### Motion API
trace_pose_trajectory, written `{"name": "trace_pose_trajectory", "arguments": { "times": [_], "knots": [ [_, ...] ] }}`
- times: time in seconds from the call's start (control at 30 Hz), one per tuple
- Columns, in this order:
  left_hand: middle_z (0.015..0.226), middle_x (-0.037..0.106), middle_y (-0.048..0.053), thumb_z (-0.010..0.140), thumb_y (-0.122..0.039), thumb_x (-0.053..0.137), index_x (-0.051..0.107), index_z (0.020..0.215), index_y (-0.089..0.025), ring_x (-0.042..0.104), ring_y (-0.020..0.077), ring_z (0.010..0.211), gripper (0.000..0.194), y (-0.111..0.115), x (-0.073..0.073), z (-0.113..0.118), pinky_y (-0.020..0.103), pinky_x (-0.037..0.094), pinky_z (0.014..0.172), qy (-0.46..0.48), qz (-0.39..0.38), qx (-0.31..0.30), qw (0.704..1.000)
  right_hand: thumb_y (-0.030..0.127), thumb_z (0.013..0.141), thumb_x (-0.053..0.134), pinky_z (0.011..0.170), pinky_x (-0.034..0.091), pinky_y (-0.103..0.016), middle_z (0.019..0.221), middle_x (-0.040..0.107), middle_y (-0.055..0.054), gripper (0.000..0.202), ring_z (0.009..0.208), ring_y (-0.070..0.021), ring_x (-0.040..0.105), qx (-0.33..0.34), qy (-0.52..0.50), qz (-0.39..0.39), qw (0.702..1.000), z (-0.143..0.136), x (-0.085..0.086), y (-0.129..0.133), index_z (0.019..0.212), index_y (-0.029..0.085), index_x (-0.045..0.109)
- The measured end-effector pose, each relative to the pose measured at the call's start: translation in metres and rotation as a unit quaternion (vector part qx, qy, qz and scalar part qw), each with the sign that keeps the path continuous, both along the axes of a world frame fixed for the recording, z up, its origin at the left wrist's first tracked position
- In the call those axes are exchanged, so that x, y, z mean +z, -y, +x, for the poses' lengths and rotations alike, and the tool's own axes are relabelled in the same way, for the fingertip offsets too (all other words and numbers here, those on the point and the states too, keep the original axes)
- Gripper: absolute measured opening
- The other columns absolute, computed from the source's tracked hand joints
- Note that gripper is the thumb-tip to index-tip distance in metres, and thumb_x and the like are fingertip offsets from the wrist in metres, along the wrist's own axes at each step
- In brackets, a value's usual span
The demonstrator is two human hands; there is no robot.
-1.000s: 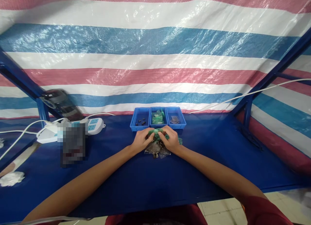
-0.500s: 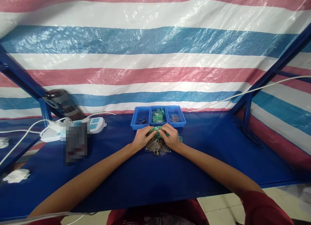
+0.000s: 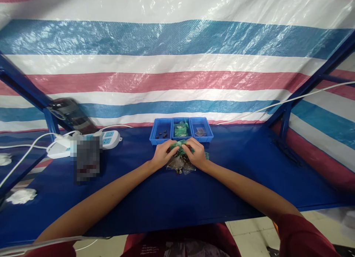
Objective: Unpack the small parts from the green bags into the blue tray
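Note:
Between my two hands is a small green plastic bag (image 3: pixel 180 143), pinched from both sides. My left hand (image 3: pixel 163 153) has thumb and fingers closed on its left edge. On the other edge, my right hand (image 3: pixel 195 152) is closed in the same way. Under the hands lies a clear plastic bag (image 3: pixel 177 163) with small dark and brassy metal parts on and around it. Part of that pile is hidden by my fingers. More green plastic shows just right of my right hand.
Behind the hands stand three joined blue bins: the left bin (image 3: pixel 153 138) holds several dark small parts, the middle bin (image 3: pixel 182 138) green packets, the right bin (image 3: pixel 203 139) clear packets. At left are a power strip (image 3: pixel 112 139), a bottle (image 3: pixel 72 114) and a blurred dark object (image 3: pixel 88 161).
My hands keep their pinch on the green bag, the fingers shifting only slightly. The view has tilted a little, so the bins appear slightly higher.

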State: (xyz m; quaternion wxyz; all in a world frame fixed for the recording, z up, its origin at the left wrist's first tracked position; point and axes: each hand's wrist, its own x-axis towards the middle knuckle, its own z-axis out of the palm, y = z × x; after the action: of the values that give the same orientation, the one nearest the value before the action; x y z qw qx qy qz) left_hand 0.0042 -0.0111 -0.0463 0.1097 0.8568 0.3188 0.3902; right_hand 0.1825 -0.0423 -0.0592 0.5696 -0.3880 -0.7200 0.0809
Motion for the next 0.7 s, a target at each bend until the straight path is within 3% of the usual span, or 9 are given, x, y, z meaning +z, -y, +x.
{"name": "trace_pose_trajectory", "arguments": {
  "times": [0.23,0.5,0.7],
  "knots": [
    [0.082,0.067,0.005,0.092,-0.039,0.047,0.063,0.099,-0.017,0.061,0.0145,0.071,0.029,-0.0004,-0.0018,0.0015,0.024,0.047,0.065,0.012,-0.001,-0.006,1.000,0.028,0.092,0.049,0.056,0.043,-0.028,0.068,0.054,-0.003,0.019,0.058,-0.0142,0.050,0.000,0.007,0.022,1.000,-0.0015,0.0032,0.0020,0.078,0.019,0.058],
    [0.061,0.057,0.001,0.093,-0.037,0.046,0.059,0.068,-0.015,0.054,0.0109,0.056,0.036,0.0015,-0.0003,-0.0005,0.021,0.042,0.056,0.017,0.016,-0.007,1.000,0.025,0.092,0.049,0.056,0.042,-0.028,0.069,0.054,-0.003,0.019,0.059,-0.0135,0.049,0.000,0.005,0.028,1.000,-0.0039,0.0029,0.0022,0.076,0.018,0.058],
    [0.082,0.069,0.005,0.093,-0.036,0.048,0.064,0.090,-0.016,0.064,0.0142,0.072,0.027,0.0006,0.0011,-0.0011,0.023,0.047,0.066,0.041,-0.006,-0.025,0.999,0.026,0.093,0.048,0.056,0.041,-0.027,0.066,0.051,-0.002,0.021,0.060,-0.0136,0.048,-0.002,-0.002,0.024,1.000,-0.0035,0.0059,0.0028,0.075,0.018,0.057]
  ]
}}
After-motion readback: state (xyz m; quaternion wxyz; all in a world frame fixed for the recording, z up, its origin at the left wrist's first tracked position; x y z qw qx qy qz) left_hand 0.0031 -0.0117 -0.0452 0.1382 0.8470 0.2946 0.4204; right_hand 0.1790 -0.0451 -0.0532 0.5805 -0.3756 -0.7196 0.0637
